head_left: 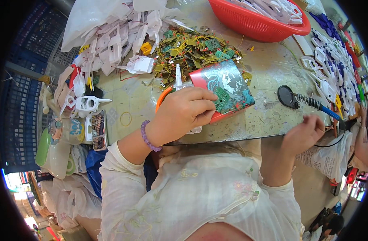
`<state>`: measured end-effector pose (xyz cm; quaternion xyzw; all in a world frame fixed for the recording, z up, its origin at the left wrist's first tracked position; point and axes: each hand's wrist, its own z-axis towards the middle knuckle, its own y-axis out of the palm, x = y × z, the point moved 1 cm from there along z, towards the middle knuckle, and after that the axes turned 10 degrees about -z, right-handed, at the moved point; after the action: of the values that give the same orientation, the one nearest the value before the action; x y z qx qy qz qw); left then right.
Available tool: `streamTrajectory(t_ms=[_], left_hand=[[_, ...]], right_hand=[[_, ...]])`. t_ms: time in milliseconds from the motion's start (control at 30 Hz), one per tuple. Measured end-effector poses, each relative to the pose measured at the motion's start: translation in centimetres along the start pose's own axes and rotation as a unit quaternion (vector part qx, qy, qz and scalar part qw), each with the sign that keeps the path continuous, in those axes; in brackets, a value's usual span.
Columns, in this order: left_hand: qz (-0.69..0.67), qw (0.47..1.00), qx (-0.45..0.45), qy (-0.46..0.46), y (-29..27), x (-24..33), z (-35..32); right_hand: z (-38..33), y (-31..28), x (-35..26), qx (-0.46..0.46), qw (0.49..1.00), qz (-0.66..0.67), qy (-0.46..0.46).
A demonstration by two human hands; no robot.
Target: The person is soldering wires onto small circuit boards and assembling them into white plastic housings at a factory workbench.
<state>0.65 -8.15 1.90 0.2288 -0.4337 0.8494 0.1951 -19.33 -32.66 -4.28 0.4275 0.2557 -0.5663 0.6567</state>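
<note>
My left hand [184, 112] rests on the table edge, fingers curled around a small green circuit board [221, 97] and a white plastic part [180, 82] with an orange piece beside it. It lies against a red-edged patterned tin lid [228, 82]. A purple bead bracelet [147, 136] circles that wrist. My right hand [306, 130] hovers off the table edge, blurred, fingers loosely bent, holding nothing that I can see. A soldering iron with a blue handle [316, 105] lies on its round black stand [287, 96] just above that hand.
A heap of green circuit boards with yellow wires [192, 50] sits behind the lid. White plastic shells [115, 36] pile up at the back left. A red basket [256, 20] holds more white parts. White and blue parts [332, 68] line the right side. A small teapot [67, 130] stands left.
</note>
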Motion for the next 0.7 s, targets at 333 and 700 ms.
streamTrajectory(t_ms=[333, 700], left_hand=[[0.041, 0.999, -0.016, 0.005, 0.0, 0.4, -0.1], [0.07, 0.997, -0.027, 0.0, 0.2, 0.8, -0.1]], right_hand=[[10.4, -4.6, 1.6, -0.098, 0.972, -0.206, 0.049], [13.2, -6.8, -1.0, 0.058, 0.963, -0.264, -0.008]])
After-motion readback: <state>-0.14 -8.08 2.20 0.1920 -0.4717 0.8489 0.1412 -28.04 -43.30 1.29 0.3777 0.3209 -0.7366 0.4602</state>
